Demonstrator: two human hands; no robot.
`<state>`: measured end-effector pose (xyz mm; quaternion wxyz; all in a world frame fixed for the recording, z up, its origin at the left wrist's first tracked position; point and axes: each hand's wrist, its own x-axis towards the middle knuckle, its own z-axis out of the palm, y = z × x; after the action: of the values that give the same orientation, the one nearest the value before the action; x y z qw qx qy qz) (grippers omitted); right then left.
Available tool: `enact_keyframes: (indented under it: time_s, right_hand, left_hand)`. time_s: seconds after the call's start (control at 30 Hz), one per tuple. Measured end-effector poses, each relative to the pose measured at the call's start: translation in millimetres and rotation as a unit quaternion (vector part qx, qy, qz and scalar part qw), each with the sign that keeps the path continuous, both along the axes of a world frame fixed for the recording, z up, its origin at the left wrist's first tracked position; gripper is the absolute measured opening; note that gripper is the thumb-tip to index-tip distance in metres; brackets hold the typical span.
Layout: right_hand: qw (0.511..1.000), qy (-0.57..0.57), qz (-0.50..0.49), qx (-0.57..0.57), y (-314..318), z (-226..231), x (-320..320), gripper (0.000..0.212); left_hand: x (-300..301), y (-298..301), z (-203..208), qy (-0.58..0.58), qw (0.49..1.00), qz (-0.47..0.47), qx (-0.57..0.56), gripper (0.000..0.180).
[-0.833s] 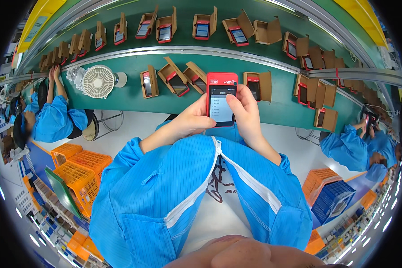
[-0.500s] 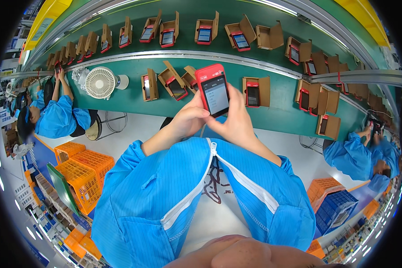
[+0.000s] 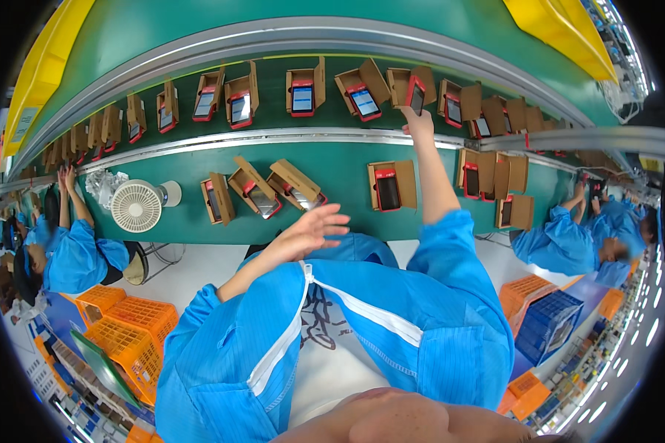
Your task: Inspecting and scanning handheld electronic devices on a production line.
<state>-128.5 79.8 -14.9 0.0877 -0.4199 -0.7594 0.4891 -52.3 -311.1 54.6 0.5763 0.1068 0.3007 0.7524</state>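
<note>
My right arm reaches across the green bench. My right hand (image 3: 419,122) grips the lower end of a red handheld terminal (image 3: 416,97), tilted over an open cardboard box (image 3: 397,80) in the far row. The terminal's screen looks dark. Close to my body, my left hand (image 3: 312,235) hovers with its fingers apart and nothing in it. Just beyond it on the bench, a boxed terminal (image 3: 307,198) lies at a slant. Another open box with a dark-screened red terminal (image 3: 387,189) stands left of my right forearm.
A metal rail (image 3: 303,136) separates the near bench from the far row of boxed terminals, several with lit screens. A white fan (image 3: 137,205) stands at left. Co-workers in blue sit at both sides. Orange crates (image 3: 144,319) and a blue crate (image 3: 548,328) are behind.
The red terminal has gone from both hands in front of me to the far-row box, in my right hand alone. My left hand has let go and opened. My view has shifted.
</note>
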Motion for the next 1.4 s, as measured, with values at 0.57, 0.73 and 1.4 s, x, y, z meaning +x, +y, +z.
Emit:
enact_keyframes:
  time_s: [0.57, 0.73, 1.4]
  right_hand:
    - [0.895, -0.271, 0.141, 0.325, -55, -64, -66, 0.069]
    - [0.971, -0.116, 0.153, -0.144, -110, -3, 16, 0.061]
    - [0.855, 0.181, 0.309, -0.375, -205, 137, 218, 0.055]
  left_hand:
    - [-46, -18, -5, -0.038, 0.996, 0.059, -0.062, 0.054]
    - [-20, -13, -14, -0.1, 0.97, 0.212, -0.061, 0.054]
    - [90, 6, 44, 0.027, 0.991, 0.129, 0.006, 0.086]
